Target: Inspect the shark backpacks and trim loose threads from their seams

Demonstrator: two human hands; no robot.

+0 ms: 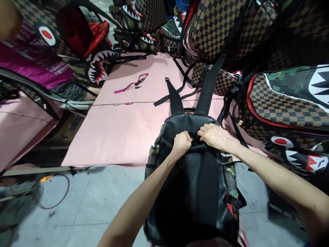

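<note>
A black backpack (209, 185) with camouflage sides stands in front of me at the table's edge, its padded back facing me. Its two shoulder straps (209, 87) stretch away over the pink tabletop. My left hand (182, 142) is closed on the edge of the backpack's upper back panel, where a pocket opening shows. Just to the right, my right hand (210, 135) pinches the same opening near its top. A small dark piece, perhaps a zipper, lies between the hands, but the fingers partly hide it.
The pink table (113, 137) holds a purple strap (131, 84) and a pen (123, 104). Checkered backpacks (210, 31) crowd the back, and another backpack (290, 103) stands close on the right. A person in a purple shirt (33, 58) sits at the left beside an open bag (77, 31).
</note>
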